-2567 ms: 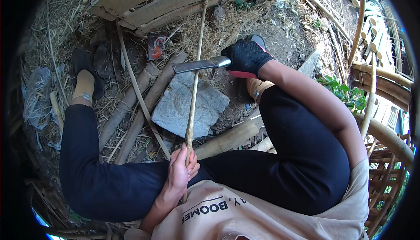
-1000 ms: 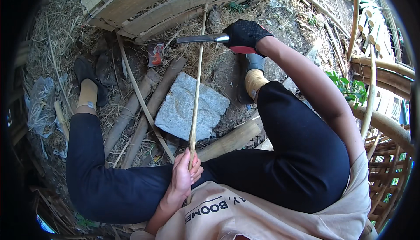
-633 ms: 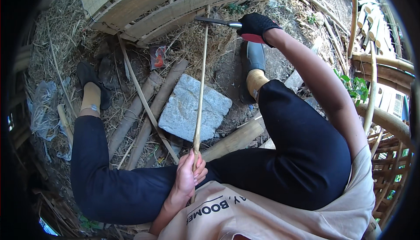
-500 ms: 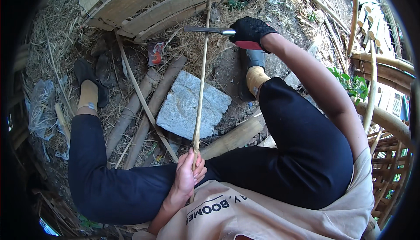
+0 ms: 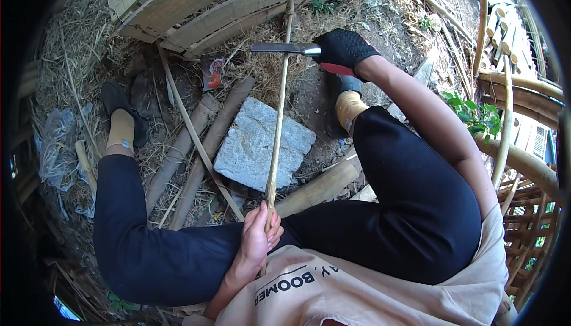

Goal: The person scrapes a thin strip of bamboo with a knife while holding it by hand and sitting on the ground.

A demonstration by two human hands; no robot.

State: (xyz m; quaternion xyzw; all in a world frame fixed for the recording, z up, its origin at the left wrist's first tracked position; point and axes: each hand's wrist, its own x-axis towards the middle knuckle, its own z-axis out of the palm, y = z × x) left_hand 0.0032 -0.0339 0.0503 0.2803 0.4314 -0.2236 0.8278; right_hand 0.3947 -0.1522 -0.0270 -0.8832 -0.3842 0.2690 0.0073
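My bare left hand (image 5: 260, 235) is closed around the near end of a long thin bamboo strip (image 5: 278, 132), close to my lap. The strip runs away from me over a flat grey stone block (image 5: 262, 141), and its far end reaches the wooden slats (image 5: 238, 19). In a black and red glove, my right hand (image 5: 345, 52) grips the handle of a knife (image 5: 276, 47). The knife's blade points left and lies across the strip's far part, apparently touching it. The glove hides most of the handle.
Two round poles (image 5: 211, 124) and a thin slat (image 5: 184, 112) lie left of the stone. A split bamboo piece (image 5: 318, 189) is right of it. Crumpled plastic (image 5: 58, 147) lies far left; cut bamboo (image 5: 505, 28) is stacked far right. Straw covers much of the ground.
My right hand and the knife have moved slightly nearer to me along the strip, and the blade is tilted a little differently. The strip has shifted slightly right; my left hand keeps its grip.
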